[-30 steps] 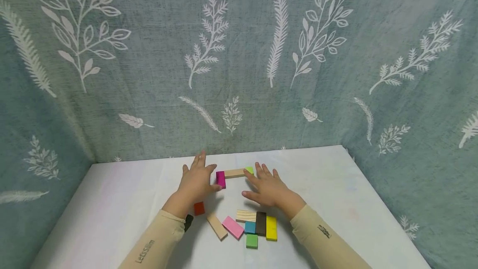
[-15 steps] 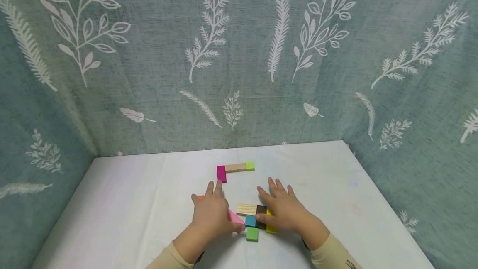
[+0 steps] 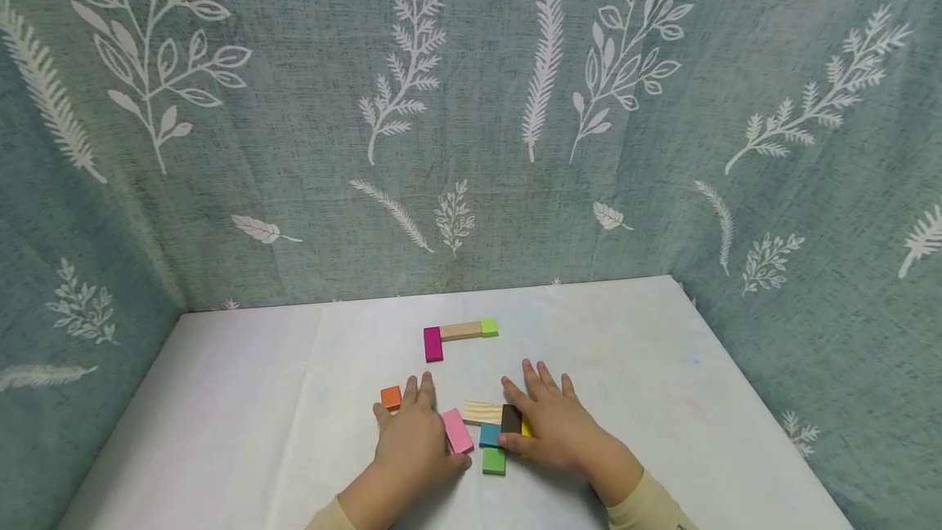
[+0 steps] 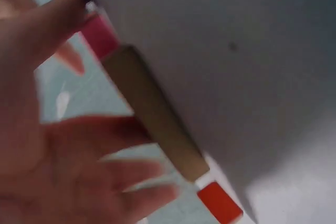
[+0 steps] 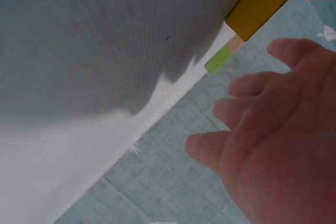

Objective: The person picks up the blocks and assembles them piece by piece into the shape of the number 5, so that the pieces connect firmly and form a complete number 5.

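My left hand (image 3: 412,440) is low over the near blocks, fingers spread, its thumb by the lower end of a pink block (image 3: 458,431). In the left wrist view, a plain wooden block (image 4: 155,114) lies beside its fingers; from the head this hand hides it. An orange-red block (image 3: 391,397) lies just past the fingertips. My right hand (image 3: 552,428) spreads over a dark brown block (image 3: 511,419) and a yellow block (image 5: 268,3), covering part of both. Its thumb reaches the edge of a blue block (image 3: 490,435). A green block (image 3: 494,461) and a wood-grain block (image 3: 482,412) adjoin these.
Farther back, a magenta block (image 3: 433,344), a plain wooden block (image 3: 460,331) and a lime block (image 3: 489,327) lie joined end to side. The white tabletop (image 3: 243,415) ends at a leaf-patterned green curtain (image 3: 316,121) behind and at both sides.
Both hands have drawn back from the far row to the near blocks. The pink block has turned to stand straighter away from me. The far row stays the same.
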Demonstrator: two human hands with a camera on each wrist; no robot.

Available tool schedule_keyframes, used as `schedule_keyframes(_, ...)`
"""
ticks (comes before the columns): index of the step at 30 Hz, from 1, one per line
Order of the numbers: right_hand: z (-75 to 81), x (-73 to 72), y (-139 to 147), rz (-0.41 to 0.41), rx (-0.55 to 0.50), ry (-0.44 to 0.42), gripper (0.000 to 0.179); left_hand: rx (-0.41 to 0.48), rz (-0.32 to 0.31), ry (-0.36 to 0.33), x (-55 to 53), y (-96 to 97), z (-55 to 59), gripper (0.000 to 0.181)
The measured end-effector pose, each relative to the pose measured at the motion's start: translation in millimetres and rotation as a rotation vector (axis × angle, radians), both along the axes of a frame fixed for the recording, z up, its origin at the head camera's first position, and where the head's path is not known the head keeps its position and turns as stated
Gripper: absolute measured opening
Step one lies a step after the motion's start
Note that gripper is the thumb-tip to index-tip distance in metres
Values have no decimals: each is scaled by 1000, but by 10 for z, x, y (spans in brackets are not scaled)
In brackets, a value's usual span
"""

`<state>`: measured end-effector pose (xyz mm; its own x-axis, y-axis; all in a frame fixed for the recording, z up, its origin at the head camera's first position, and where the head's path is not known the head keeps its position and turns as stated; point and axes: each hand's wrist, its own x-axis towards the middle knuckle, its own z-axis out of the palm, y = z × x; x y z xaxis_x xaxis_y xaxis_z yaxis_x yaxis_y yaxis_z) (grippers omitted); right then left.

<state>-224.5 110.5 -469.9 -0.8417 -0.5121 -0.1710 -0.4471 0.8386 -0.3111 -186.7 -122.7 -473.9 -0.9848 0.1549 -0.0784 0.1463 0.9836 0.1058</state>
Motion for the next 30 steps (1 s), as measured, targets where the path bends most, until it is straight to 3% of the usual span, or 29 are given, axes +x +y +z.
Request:
schedule_keyframes(4,-1,7,-27,1,23,3,88,28,-1,-29,38,-73,-44,100)
schedule_keyframes(10,-13,23,-50,-1,79,-55,86,25,-66,-25,61,-86,-21,89)
schedule_keyframes(15,-19,44,-75,10,88,-78,83,43,-69,4,79,-97,2,77)
schedule_keyframes(23,-67,55,-68,1,106,-106,85,123,-60,-21,27,-121,23,68)
schedule_keyframes(30,-56,43,-49,1,122,-116,86,160,-30,50,-155,-237,119,68)
